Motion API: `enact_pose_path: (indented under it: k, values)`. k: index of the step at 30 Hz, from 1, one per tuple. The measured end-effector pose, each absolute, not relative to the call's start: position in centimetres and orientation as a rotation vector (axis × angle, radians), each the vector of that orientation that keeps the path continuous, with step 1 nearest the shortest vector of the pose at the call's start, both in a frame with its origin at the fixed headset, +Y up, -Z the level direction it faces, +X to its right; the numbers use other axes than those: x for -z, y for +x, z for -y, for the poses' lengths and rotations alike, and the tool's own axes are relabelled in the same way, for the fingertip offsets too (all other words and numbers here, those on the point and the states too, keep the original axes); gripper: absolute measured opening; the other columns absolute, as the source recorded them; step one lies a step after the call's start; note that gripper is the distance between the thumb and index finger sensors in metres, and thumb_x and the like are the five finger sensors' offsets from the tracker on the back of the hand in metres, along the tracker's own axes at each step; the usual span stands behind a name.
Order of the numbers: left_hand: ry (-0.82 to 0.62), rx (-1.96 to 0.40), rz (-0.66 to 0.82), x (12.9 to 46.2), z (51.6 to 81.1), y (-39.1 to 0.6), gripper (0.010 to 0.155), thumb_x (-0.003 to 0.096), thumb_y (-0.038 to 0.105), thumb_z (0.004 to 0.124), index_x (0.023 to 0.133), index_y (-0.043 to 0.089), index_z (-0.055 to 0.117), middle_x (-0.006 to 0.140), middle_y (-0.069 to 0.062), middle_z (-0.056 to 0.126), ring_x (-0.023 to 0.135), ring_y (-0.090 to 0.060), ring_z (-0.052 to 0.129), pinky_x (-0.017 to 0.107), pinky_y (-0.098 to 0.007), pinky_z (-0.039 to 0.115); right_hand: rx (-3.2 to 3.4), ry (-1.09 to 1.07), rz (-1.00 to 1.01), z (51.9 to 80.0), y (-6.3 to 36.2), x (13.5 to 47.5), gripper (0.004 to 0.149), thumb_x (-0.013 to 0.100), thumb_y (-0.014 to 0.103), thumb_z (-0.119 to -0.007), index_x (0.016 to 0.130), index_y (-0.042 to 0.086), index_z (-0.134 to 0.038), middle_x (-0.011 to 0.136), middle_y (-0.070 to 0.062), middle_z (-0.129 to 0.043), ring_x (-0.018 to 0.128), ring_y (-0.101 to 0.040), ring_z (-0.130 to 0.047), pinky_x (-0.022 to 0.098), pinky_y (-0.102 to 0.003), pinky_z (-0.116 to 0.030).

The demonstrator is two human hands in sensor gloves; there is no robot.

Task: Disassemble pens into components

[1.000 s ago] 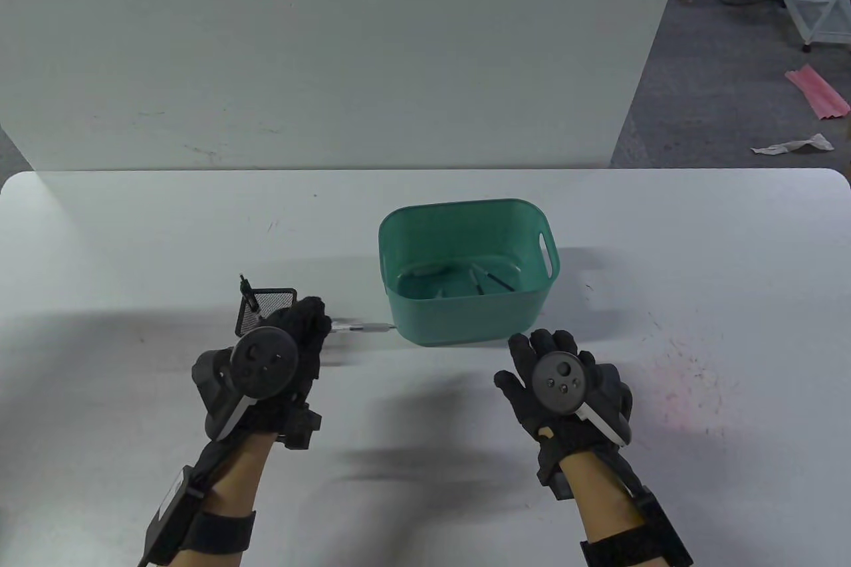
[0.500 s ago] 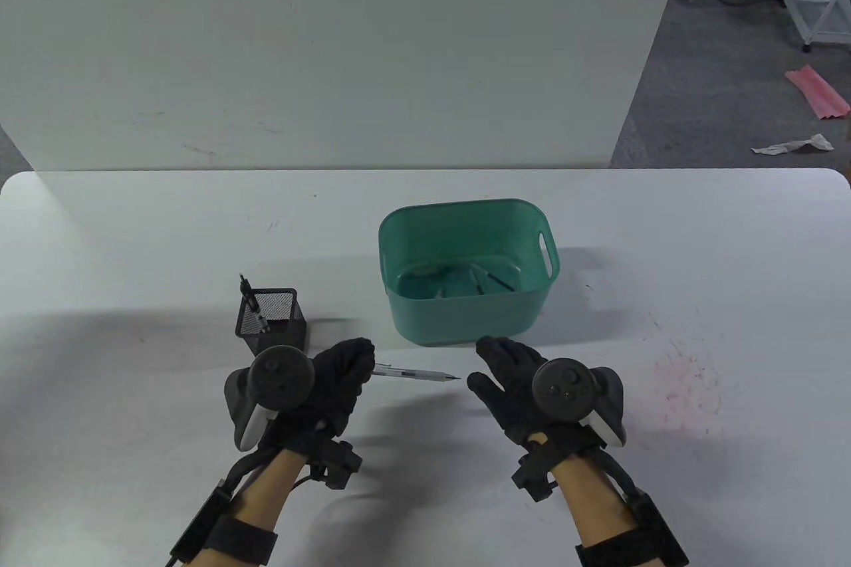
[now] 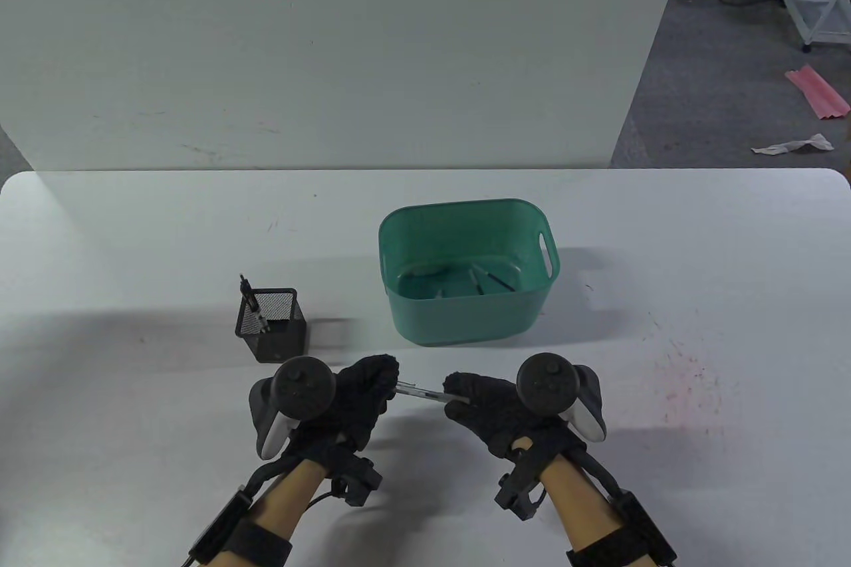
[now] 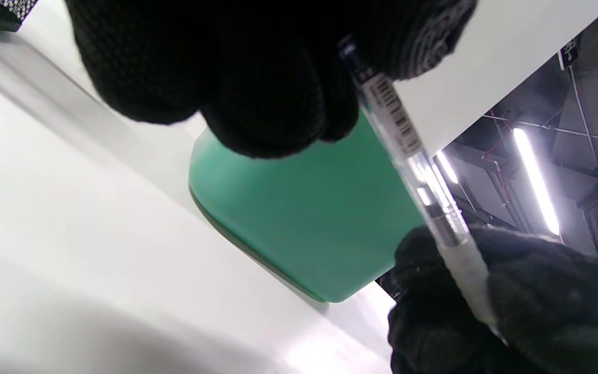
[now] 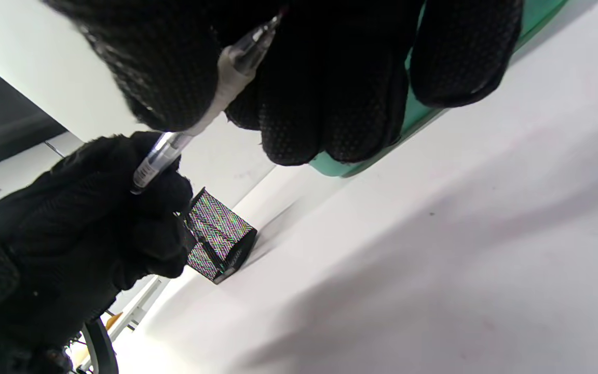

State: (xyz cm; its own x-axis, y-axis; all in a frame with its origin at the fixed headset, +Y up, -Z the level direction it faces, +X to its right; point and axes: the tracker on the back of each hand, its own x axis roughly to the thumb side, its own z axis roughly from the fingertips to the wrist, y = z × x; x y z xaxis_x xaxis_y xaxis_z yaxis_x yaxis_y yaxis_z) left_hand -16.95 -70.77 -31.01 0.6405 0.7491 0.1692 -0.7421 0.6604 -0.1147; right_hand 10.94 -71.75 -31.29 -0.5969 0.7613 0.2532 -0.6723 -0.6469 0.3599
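the left hand [image 3: 362,394] and right hand [image 3: 488,411] each grip one end of a clear pen [image 3: 420,391] held between them above the tabletop [image 3: 665,261], the green basket [image 3: 465,318] just beyond.

Workshop: bare ceiling tube lights [image 4: 535,179]

Table view overhead; wrist views low, close; all share bin [image 3: 465,274].
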Motion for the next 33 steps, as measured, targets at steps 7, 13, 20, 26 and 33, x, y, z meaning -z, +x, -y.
enact_pose_path:
  k: [7,13,20,26,33]
  values:
    - [-0.115,-0.917,0.272,31.5,71.4,-17.4,0.046,0.0514,0.047,0.076,0.094,0.031,0.077,0.082,-0.002,0.097,0.058,-0.016,0.108,0.052,-0.048,0.089,-2.191,0.45,-0.267,71.6,11.2,31.5,0.049,0.056,0.04,-0.076,0.095,0.009,-0.074,0.07,-0.01,-0.09,0.057,-0.03,-0.091,0.055,-0.059,-0.075]
    - [-0.12,-0.803,0.381,31.6,71.0,-17.0,0.049,0.0495,0.044,0.081,0.096,0.03,0.076,0.087,-0.004,0.096,0.063,-0.019,0.107,0.054,-0.051,0.088,-2.043,0.439,-0.314,71.8,11.8,32.0,0.052,0.056,0.044,-0.071,0.088,0.003,-0.078,0.058,-0.006,-0.092,0.046,-0.026,-0.093,0.049,-0.056,-0.079]
    - [-0.099,-0.792,0.391,31.5,70.8,-16.9,0.046,0.0494,0.044,0.078,0.093,0.03,0.08,0.081,-0.004,0.098,0.058,-0.017,0.108,0.053,-0.049,0.09,-2.058,0.36,-0.294,72.1,12.4,32.0,0.062,0.056,0.057,-0.062,0.082,0.005,-0.083,0.052,-0.006,-0.094,0.043,-0.028,-0.093,0.047,-0.057,-0.078]
    - [-0.091,-0.808,0.378,31.6,70.9,-17.4,0.047,0.0495,0.044,0.077,0.093,0.028,0.08,0.08,-0.005,0.099,0.057,-0.017,0.108,0.052,-0.049,0.09,-2.024,0.324,-0.307,72.1,12.3,31.9,0.057,0.057,0.054,-0.065,0.075,0.005,-0.086,0.045,-0.003,-0.094,0.038,-0.025,-0.094,0.045,-0.055,-0.08]
    - [-0.126,-0.837,0.392,31.7,70.9,-17.3,0.047,0.0502,0.043,0.074,0.092,0.023,0.082,0.073,-0.007,0.1,0.051,-0.017,0.109,0.05,-0.049,0.09,-2.054,0.38,-0.241,71.3,12.0,31.8,0.05,0.054,0.045,-0.073,0.082,0.005,-0.081,0.051,-0.004,-0.09,0.045,-0.025,-0.092,0.05,-0.055,-0.078]
